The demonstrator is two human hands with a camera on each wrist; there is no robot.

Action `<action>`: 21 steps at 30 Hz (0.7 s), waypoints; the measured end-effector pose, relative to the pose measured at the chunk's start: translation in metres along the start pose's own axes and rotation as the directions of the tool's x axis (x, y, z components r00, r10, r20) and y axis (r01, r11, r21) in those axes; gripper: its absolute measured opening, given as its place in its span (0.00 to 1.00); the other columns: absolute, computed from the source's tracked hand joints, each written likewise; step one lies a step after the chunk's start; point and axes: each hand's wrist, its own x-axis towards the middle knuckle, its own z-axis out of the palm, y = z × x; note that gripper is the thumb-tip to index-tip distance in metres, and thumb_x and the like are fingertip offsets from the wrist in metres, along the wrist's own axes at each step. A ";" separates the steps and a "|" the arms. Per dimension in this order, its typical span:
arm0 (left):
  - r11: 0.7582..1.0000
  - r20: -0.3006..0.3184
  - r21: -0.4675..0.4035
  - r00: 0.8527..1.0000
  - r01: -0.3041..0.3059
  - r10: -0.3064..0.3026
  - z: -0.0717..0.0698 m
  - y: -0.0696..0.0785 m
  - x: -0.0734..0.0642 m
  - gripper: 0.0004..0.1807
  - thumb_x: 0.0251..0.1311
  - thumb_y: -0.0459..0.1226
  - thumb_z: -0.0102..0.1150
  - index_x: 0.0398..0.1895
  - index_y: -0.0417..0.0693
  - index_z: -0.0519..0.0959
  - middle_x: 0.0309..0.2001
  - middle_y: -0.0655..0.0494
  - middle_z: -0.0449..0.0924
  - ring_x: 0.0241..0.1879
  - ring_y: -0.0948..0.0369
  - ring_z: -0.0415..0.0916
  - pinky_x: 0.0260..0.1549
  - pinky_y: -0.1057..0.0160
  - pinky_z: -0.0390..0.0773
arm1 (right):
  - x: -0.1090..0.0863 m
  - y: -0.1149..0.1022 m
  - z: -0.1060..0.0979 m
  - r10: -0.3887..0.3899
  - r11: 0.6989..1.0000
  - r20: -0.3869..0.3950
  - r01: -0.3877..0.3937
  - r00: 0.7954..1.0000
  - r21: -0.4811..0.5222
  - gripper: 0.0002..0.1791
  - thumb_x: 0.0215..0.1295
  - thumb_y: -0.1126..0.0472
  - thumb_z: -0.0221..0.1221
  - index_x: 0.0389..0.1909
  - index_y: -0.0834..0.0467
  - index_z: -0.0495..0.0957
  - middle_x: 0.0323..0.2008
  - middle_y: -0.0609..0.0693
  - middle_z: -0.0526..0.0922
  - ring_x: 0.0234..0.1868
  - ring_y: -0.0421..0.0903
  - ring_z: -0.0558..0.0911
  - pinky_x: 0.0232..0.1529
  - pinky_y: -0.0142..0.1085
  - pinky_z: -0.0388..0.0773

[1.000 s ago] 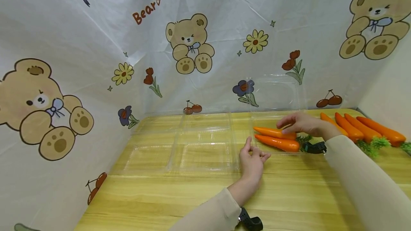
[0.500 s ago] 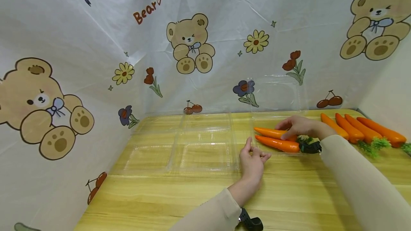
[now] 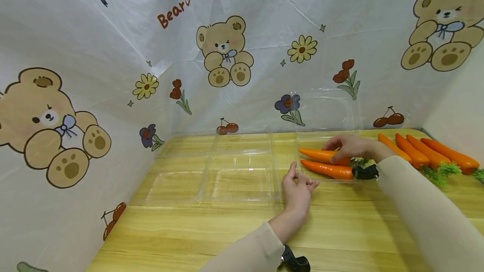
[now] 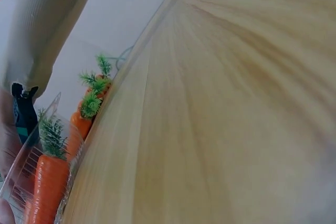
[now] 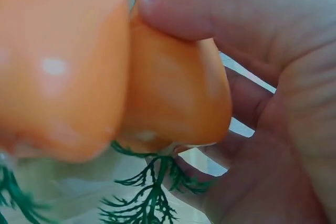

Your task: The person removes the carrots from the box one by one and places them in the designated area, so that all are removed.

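In the head view my right hand (image 3: 351, 146) grips the rear orange carrot (image 3: 317, 155), thumb on its near side. The right wrist view shows thumb and fingers around this carrot (image 5: 173, 87), its green top below. A second carrot (image 3: 327, 169) lies in front of it in the same clear plastic container (image 3: 296, 142), whose lid (image 3: 327, 108) stands raised behind. My left hand (image 3: 296, 190) rests at the container's front left corner, index finger extended along the side. The left wrist view shows only a fingertip (image 4: 5, 213) by the container.
Several more carrots (image 3: 427, 150) with green tops lie to the right on the wooden table (image 3: 227, 230). Two further clear containers (image 3: 242, 184) with raised lids stand to the left. A bear-patterned sheet (image 3: 264, 74) hangs behind.
My right hand has come down onto the rear carrot and taken hold of it, and the carrot has shifted slightly. The left hand has stayed in place.
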 end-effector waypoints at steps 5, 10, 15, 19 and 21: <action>1.000 -0.008 0.006 1.000 -0.002 0.002 0.001 0.002 -0.001 0.29 0.75 0.23 0.45 0.78 0.41 0.64 0.37 0.51 0.67 0.34 0.58 0.75 0.44 0.58 0.91 | -0.007 -0.010 -0.007 -0.025 0.999 -0.036 0.023 0.999 -0.032 0.31 0.63 0.59 0.69 0.65 0.64 0.76 0.62 0.61 0.81 0.61 0.55 0.79 0.63 0.49 0.83; 1.000 -0.015 0.013 1.000 0.000 0.001 0.001 0.001 -0.001 0.29 0.74 0.23 0.46 0.78 0.42 0.64 0.38 0.51 0.66 0.34 0.58 0.75 0.44 0.58 0.91 | -0.017 -0.018 -0.013 -0.046 0.997 -0.115 0.038 0.992 -0.070 0.29 0.66 0.59 0.66 0.66 0.64 0.75 0.60 0.60 0.81 0.55 0.52 0.79 0.54 0.40 0.84; 1.000 -0.015 0.016 1.000 -0.003 0.003 0.001 -0.002 -0.001 0.30 0.75 0.24 0.46 0.78 0.43 0.64 0.38 0.50 0.67 0.34 0.58 0.76 0.44 0.58 0.91 | -0.030 -0.019 -0.014 -0.058 0.993 -0.230 0.033 0.971 -0.113 0.28 0.69 0.57 0.65 0.67 0.63 0.75 0.60 0.64 0.80 0.52 0.53 0.80 0.47 0.42 0.87; 1.000 -0.018 0.016 1.000 0.000 0.000 0.001 -0.002 -0.001 0.29 0.75 0.24 0.46 0.78 0.43 0.64 0.38 0.49 0.68 0.34 0.58 0.76 0.44 0.58 0.90 | -0.039 -0.017 -0.014 -0.058 0.994 -0.295 0.027 0.954 -0.109 0.27 0.70 0.58 0.64 0.66 0.63 0.75 0.59 0.66 0.81 0.48 0.51 0.80 0.40 0.37 0.85; 1.000 -0.017 0.014 1.000 0.000 0.000 0.001 -0.002 -0.001 0.29 0.75 0.24 0.45 0.78 0.43 0.64 0.38 0.49 0.68 0.34 0.58 0.76 0.45 0.58 0.90 | -0.044 -0.016 -0.014 -0.053 0.994 -0.322 0.020 0.945 -0.104 0.27 0.70 0.57 0.64 0.66 0.64 0.75 0.59 0.67 0.80 0.47 0.51 0.81 0.38 0.36 0.85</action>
